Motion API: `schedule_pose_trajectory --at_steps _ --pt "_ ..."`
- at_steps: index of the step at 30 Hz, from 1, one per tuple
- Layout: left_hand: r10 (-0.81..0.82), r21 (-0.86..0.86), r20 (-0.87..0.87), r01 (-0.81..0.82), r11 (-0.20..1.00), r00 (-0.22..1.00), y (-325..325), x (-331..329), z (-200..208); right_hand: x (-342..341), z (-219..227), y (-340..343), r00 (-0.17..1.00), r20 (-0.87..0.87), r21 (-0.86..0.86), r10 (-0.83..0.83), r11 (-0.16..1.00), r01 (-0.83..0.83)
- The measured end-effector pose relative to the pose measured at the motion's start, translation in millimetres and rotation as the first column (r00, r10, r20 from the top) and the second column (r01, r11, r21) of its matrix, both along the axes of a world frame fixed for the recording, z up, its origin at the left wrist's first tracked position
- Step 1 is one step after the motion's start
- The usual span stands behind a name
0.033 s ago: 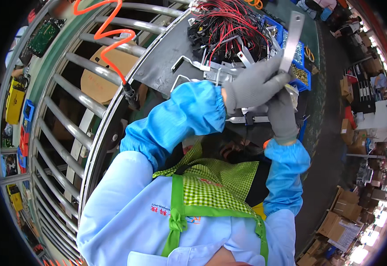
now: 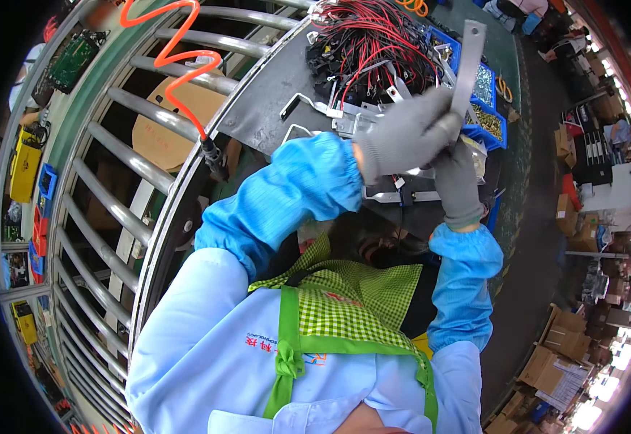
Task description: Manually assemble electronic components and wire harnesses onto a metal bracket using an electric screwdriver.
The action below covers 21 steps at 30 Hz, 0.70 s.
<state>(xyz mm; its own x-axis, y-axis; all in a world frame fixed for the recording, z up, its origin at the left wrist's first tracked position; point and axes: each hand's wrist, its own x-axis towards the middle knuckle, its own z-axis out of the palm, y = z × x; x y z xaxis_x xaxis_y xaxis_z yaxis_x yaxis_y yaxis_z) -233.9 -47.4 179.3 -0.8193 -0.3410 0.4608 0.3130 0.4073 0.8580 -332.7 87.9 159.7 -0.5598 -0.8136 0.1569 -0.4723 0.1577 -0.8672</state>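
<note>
My left hand (image 2: 400, 137), in a grey knit glove, is closed round the lower end of a flat metal strip (image 2: 468, 65) with a hole near its top. The strip points up and away from me, over the parts boxes. My right hand (image 2: 457, 186), gloved alike, comes up from below and meets the left one. Its fingers are bent and partly covered by the left hand, so what they grip is hidden. Bent metal brackets (image 2: 308, 103) lie on the dark work surface beyond my left wrist. Another metal bar (image 2: 425, 196) lies below my hands.
A heap of red and black wires (image 2: 373, 50) with connectors covers the far side. Blue boxes of small screws (image 2: 490, 124) stand at the right. A tool (image 2: 214, 157) hangs on a coiled orange hose (image 2: 185, 69) at the left, beside a metal roller rack (image 2: 116, 152).
Both hands, held together, have shifted slightly left. The metal strip has moved a little left with them and stands somewhat more upright.
</note>
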Motion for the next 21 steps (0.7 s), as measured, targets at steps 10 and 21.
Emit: schedule_pose_trajectory --at_steps 10,21 --pt "0.219 -0.690 -0.027 -0.177 0.702 0.975 45 80 -130 8 -36 -44 0.967 0.254 0.294 -0.010 0.953 -0.067" --pt "0.210 -0.698 0.289 0.055 0.714 0.934 45 61 -144 -109 154 -57 0.863 -0.353 -0.131 -0.361 0.933 0.336"
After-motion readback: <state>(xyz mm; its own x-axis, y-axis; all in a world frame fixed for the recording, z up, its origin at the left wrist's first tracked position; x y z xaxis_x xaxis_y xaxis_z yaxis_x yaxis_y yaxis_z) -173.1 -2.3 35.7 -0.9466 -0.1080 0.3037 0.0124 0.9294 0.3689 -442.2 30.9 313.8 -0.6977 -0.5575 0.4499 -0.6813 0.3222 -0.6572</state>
